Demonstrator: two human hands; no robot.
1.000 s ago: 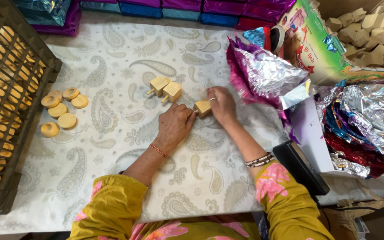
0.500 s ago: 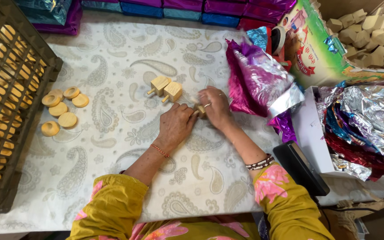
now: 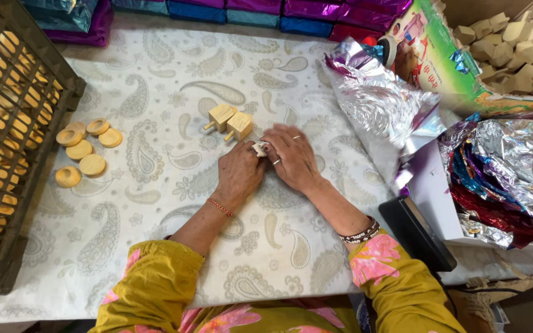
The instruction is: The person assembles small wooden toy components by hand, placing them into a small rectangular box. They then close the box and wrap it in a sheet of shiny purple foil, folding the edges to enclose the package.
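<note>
Together, both hands pinch one small wooden piece [image 3: 259,148].
Left hand [image 3: 240,176] and right hand [image 3: 292,157] close around it; a slipped grip might knock the two wooden tops [image 3: 231,121] just beside.

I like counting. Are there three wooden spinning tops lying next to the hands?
No, only two wooden tops lie on the cloth, just beyond the left hand and right hand.

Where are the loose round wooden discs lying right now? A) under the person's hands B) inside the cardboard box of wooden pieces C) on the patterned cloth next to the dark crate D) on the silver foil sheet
C: the round wooden discs lie in a small cluster on the patterned cloth, just right of the dark crate and well left of both hands.
</note>
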